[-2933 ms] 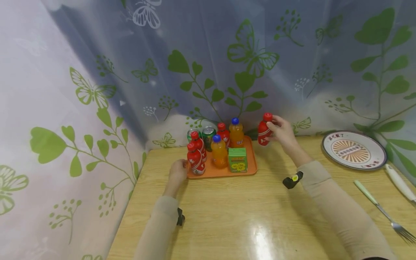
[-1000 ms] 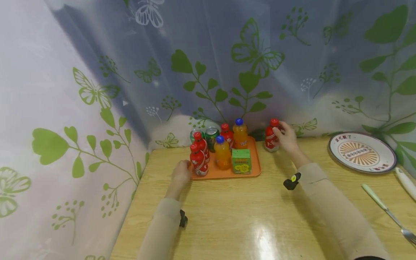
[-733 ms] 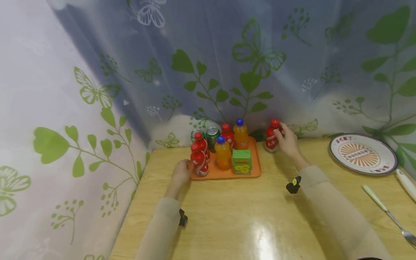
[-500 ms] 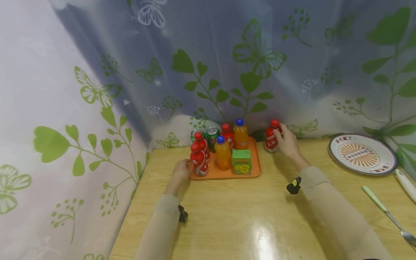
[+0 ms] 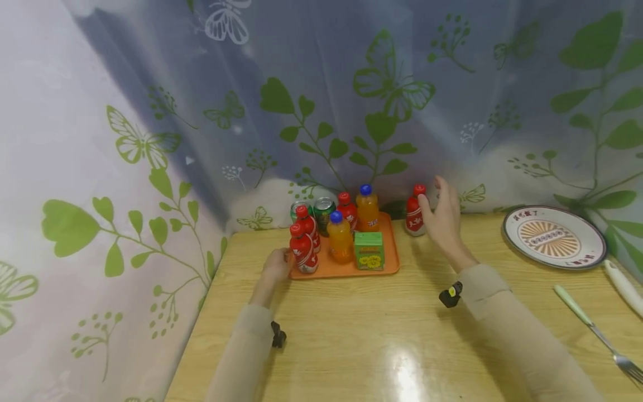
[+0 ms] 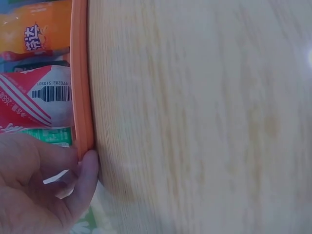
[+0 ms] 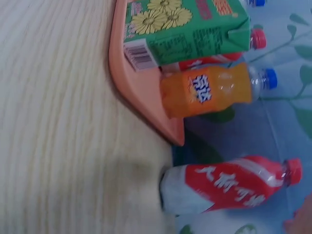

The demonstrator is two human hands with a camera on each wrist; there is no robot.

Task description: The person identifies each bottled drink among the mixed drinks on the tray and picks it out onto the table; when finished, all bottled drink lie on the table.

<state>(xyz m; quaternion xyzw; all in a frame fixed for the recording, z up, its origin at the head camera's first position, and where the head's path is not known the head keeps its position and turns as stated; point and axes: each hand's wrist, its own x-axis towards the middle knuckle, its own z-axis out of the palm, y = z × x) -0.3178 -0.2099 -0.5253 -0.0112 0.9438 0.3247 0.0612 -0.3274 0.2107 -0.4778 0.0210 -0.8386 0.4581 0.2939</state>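
Observation:
My left hand (image 5: 274, 269) pinches the near left corner of an orange tray (image 5: 392, 245); in the left wrist view, thumb and finger meet on its rim (image 6: 82, 92). Standing on the tray are three red drink bottles (image 5: 303, 254), two orange soda bottles (image 5: 340, 245) with blue caps, two green cans (image 5: 323, 210) at the back, and a green drink carton (image 5: 369, 254). Another red drink bottle (image 5: 414, 215) stands upright on the table, right of the tray against the curtain. Beside it, my right hand (image 5: 444, 220) is spread, thumb close to the bottle and fingers apart from it.
A patterned round plate (image 5: 555, 237) lies at the back right. In front of it are a fork (image 5: 595, 329) with a green handle and a white-handled utensil (image 5: 623, 285), cut off by the frame edge. A printed curtain (image 5: 321, 100) hangs behind the wooden table (image 5: 351, 335).
My right hand set the red bottle down right of the tray and has now let go, its fingers opening away from it. My left hand has stayed on the tray.

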